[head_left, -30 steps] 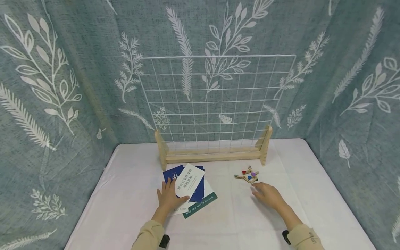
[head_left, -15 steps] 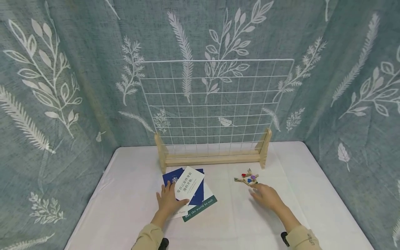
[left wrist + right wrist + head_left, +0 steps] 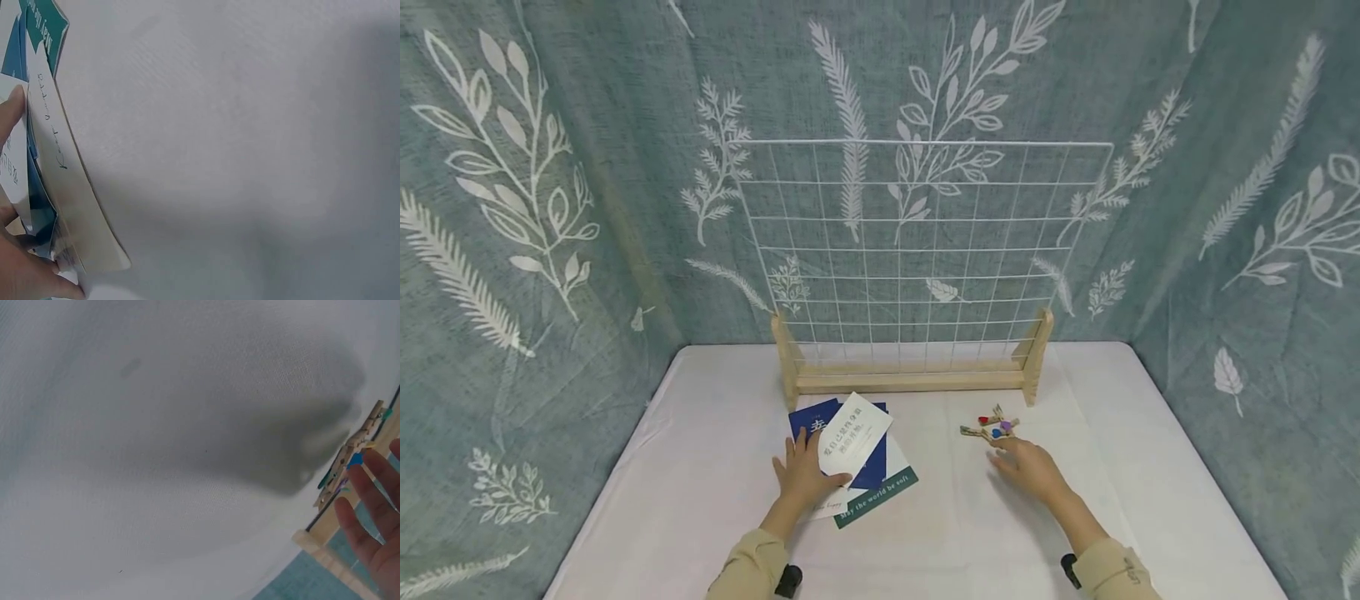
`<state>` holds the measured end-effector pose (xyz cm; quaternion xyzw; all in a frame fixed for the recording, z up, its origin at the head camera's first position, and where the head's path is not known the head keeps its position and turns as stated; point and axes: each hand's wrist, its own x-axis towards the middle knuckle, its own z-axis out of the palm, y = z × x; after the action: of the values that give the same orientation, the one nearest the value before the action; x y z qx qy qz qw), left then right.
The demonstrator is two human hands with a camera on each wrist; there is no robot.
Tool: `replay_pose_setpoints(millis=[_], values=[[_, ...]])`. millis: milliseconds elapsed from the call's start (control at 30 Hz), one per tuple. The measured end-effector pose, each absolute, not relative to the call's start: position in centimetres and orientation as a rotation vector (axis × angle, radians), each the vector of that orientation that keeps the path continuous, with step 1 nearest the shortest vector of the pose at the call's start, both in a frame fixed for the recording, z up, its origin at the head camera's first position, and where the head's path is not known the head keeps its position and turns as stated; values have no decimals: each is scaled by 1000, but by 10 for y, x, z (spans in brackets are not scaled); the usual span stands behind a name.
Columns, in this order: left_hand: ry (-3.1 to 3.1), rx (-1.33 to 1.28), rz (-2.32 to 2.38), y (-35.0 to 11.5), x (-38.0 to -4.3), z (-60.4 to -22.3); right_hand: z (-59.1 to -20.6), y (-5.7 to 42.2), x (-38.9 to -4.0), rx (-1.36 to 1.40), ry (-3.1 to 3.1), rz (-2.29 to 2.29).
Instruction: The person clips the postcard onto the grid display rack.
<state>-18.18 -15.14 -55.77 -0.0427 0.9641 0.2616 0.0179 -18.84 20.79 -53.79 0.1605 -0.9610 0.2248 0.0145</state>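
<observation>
In the head view my left hand [image 3: 805, 477] rests with spread fingers on a loose pile of cards. On top is a white card [image 3: 854, 435] with Chinese writing, with my thumb [image 3: 11, 112] on it. Blue cards [image 3: 872, 471] and a green-banded card [image 3: 877, 498] stick out beneath. The left wrist view shows a pale card [image 3: 65, 169] with handwriting-style print jutting from the pile. My right hand [image 3: 1030, 472] hovers by a small heap of wooden clothespins [image 3: 998, 428] with red, blue and purple hearts. Its fingers are extended, fingertips right at the heap in the right wrist view.
A white wire grid [image 3: 917, 250] stands upright in a wooden base [image 3: 910, 381] behind the cards and clothespins. A white cloth covers the table [image 3: 940, 550]. Grey-green leaf-patterned curtains [image 3: 625, 150] hang around the back and sides.
My right hand has shifted slightly left along the near side of the clothespins. The left hand stays on the cards, and the top white card has turned very slightly.
</observation>
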Motion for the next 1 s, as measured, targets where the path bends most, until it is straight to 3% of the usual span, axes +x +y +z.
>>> replay_pose_setpoints(millis=[800,1000], values=[[3129,-140,805,-147,-175,-560,-537,192,-203,527,-2890,703],[3060,-47,1012,-146,-178,-551,-535,189,-209,520,-2850,718]])
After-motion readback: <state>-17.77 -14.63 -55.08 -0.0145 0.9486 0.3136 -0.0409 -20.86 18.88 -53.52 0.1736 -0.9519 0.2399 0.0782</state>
